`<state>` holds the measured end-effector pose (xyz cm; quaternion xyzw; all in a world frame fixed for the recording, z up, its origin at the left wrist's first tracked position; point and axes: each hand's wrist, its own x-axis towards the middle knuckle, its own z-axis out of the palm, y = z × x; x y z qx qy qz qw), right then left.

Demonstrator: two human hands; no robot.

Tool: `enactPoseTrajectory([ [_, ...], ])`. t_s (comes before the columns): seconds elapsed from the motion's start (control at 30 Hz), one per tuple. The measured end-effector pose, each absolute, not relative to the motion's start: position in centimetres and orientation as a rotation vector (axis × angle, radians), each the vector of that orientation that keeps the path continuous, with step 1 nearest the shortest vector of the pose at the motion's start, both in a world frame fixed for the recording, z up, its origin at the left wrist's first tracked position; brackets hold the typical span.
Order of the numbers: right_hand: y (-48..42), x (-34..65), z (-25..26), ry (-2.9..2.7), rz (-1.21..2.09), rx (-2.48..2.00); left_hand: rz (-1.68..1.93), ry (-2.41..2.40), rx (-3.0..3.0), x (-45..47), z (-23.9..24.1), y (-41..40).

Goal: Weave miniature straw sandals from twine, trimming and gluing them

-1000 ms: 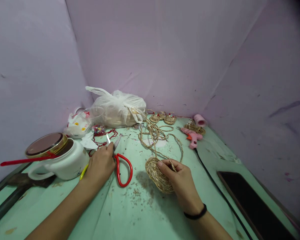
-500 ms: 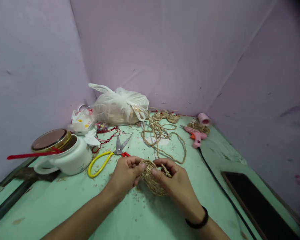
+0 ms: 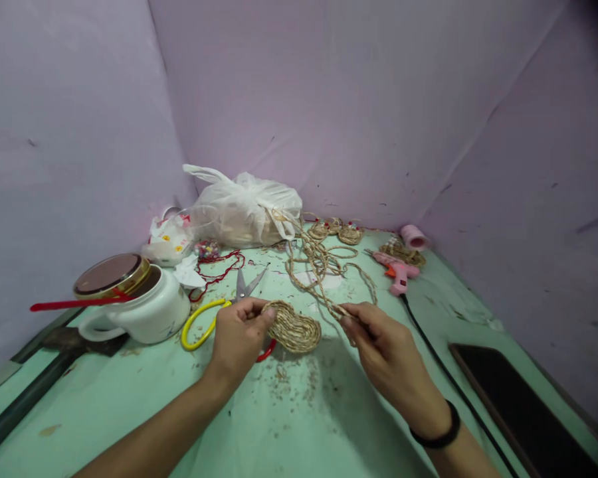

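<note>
My left hand (image 3: pixel 242 338) pinches the left end of a small coiled straw-rope piece (image 3: pixel 295 328), long and rounded like a shoe sole, held just above the table. To its right, my right hand (image 3: pixel 379 342) is closed on a strand of braided straw rope (image 3: pixel 331 304). That rope runs back to a loose tangle (image 3: pixel 316 259) near the middle of the table. Behind my left hand lie open scissors (image 3: pixel 199 325) with one yellow and one red handle, partly hidden by the hand.
On the left stand a white enamel mug (image 3: pixel 152 315), a round gold-rimmed lid (image 3: pixel 110 275) and a hammer (image 3: pixel 54 358). A white plastic bag (image 3: pixel 249 212) sits at the back. To the right are a pink glue gun (image 3: pixel 397 271), its black cord and a phone (image 3: pixel 518 411). Fibre scraps litter the table.
My right hand has let go of the coiled piece and moved right, drawing the rope strand out. The left hand keeps the piece, which now lies more sideways.
</note>
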<state>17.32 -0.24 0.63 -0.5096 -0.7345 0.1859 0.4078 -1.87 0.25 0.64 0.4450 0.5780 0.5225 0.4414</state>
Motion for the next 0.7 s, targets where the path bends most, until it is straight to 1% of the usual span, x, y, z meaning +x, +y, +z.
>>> enactPoseTrajectory([
  [0.23, -1.5, 15.4, 1.0, -1.810, 0.602, -1.163, 1.220, 1.389, 1.107, -1.0, 0.4, -0.3],
  [0.47, -2.8, 13.0, 0.8, -1.371, 0.824, -1.366, 1.208, 1.342, 1.155, 0.6, -0.3, -1.7],
  [0.7, -2.9, 12.7, 0.4, -1.432, 0.725, -1.330, 1.211, 1.305, 1.226, 0.5, -0.6, -2.2],
])
